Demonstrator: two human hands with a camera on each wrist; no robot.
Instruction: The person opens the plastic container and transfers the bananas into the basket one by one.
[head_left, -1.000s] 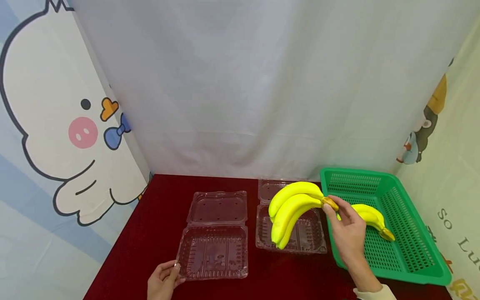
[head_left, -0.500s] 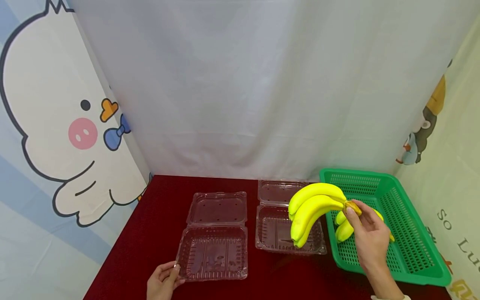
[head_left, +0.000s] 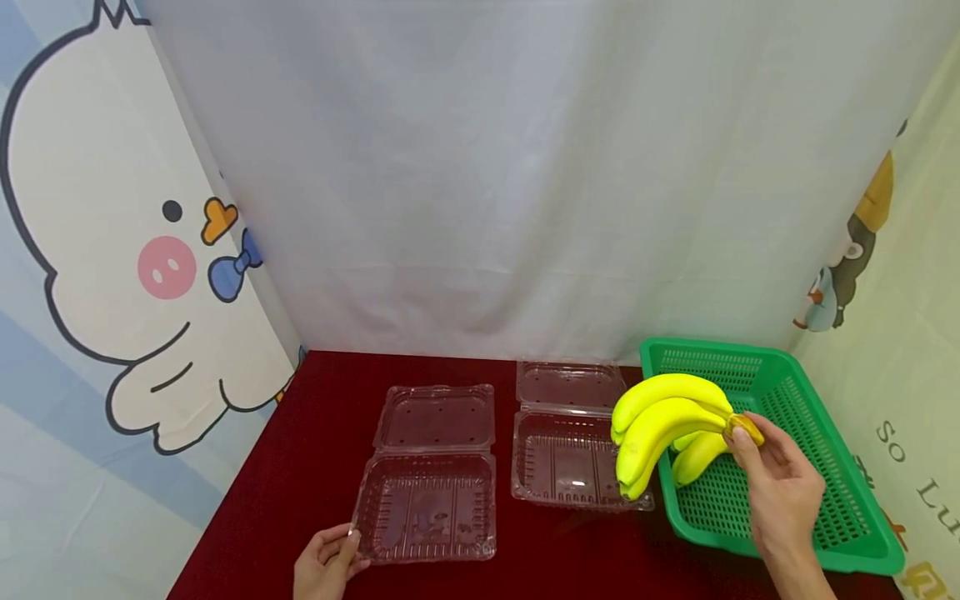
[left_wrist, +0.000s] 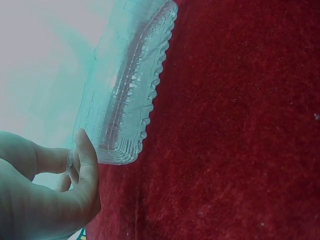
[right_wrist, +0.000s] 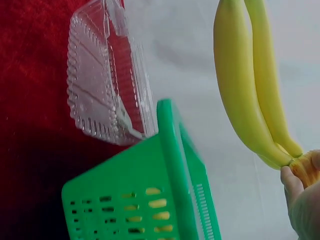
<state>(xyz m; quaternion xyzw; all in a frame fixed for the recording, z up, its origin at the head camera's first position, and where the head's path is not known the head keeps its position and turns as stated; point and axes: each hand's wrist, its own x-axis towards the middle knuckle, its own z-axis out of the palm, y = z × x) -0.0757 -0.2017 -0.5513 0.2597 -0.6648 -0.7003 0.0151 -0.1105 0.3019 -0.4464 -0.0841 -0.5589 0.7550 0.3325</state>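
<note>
My right hand (head_left: 783, 483) pinches the brown stem end of a banana bunch (head_left: 671, 417), held up over the left rim of a green basket (head_left: 862, 500). In the right wrist view the bunch (right_wrist: 245, 85) hangs clear of the basket wall (right_wrist: 125, 185). Another banana bunch (head_left: 697, 458) lies inside the basket, partly hidden behind the held one. At the lower left, my left hand (head_left: 326, 562) pinches the front left corner of a clear plastic clamshell box (head_left: 423, 508), whose lid lies folded back. The left wrist view shows thumb and fingers (left_wrist: 87, 160) on the box's rim.
A second clear clamshell box (head_left: 562, 458), lid folded back, stands between the first box and the basket. Both boxes sit on a dark red cloth (head_left: 300, 467). A pale curtain (head_left: 450, 208) closes off the back, and printed cloths hang at both sides.
My right hand has carried the banana bunch rightward, from over the second clamshell box to the basket's left rim. The left hand stays at its box corner.
</note>
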